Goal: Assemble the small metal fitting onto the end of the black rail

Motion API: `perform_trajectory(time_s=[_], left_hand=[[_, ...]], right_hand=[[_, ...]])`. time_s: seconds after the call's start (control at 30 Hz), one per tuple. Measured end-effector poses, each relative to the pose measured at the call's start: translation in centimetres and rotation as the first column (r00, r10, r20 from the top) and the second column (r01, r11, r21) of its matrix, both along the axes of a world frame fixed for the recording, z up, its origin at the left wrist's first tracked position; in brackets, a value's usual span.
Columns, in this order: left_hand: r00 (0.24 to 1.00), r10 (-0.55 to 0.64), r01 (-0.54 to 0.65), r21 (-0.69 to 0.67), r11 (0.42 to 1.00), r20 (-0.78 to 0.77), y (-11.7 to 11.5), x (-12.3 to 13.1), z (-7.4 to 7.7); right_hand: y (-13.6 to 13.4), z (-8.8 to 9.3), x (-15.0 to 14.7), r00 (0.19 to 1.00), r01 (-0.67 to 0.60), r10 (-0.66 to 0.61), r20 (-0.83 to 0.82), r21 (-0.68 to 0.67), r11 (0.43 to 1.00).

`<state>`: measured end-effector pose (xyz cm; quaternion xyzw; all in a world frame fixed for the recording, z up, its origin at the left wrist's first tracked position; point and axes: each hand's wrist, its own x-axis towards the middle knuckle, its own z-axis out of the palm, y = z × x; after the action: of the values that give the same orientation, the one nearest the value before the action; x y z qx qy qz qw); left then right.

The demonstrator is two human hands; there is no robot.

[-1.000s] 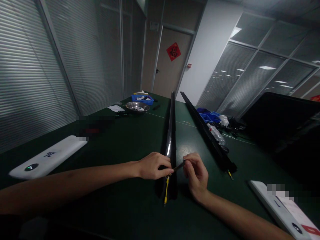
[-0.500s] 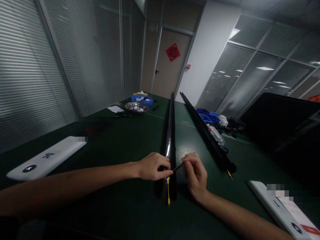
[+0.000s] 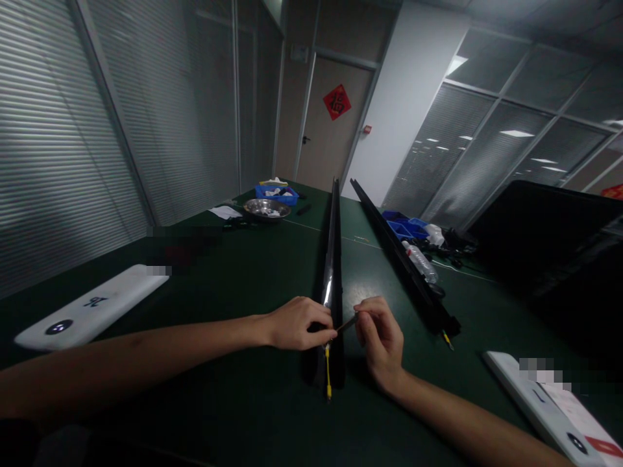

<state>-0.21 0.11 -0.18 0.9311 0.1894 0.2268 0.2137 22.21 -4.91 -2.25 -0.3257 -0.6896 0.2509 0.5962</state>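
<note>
The black rail (image 3: 332, 259) lies lengthwise on the green table (image 3: 233, 285), with a yellow wire (image 3: 328, 371) hanging from its near end. The left hand (image 3: 296, 322) has its fingers closed on that end of the rail. The right hand (image 3: 382, 337) pinches a thin tool (image 3: 346, 323) between thumb and fingertips, its tip meeting the left fingertips at the rail edge.

Risk, as judged: the tip works very close to the fingers, so a slip could jab them or nick the wire. The light is poor, and exact contact cannot be told.
</note>
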Motion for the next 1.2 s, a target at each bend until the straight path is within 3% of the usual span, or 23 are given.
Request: perform_trajectory(time_s=[0.9,1.2], left_hand=[[0.999,-0.022,0.021,0.026,0.999,0.026,-0.16,0.11,0.09],[1.0,-0.021,0.021,-0.029,0.999,0.012,-0.07,0.03,0.22]], right_hand=[[0.17,-0.46,-0.17,0.999,0.02,-0.02,-0.027,-0.004,1.0],[0.2,-0.49,0.01,1.0,0.02,-0.02,-0.003,-0.002,1.0]])
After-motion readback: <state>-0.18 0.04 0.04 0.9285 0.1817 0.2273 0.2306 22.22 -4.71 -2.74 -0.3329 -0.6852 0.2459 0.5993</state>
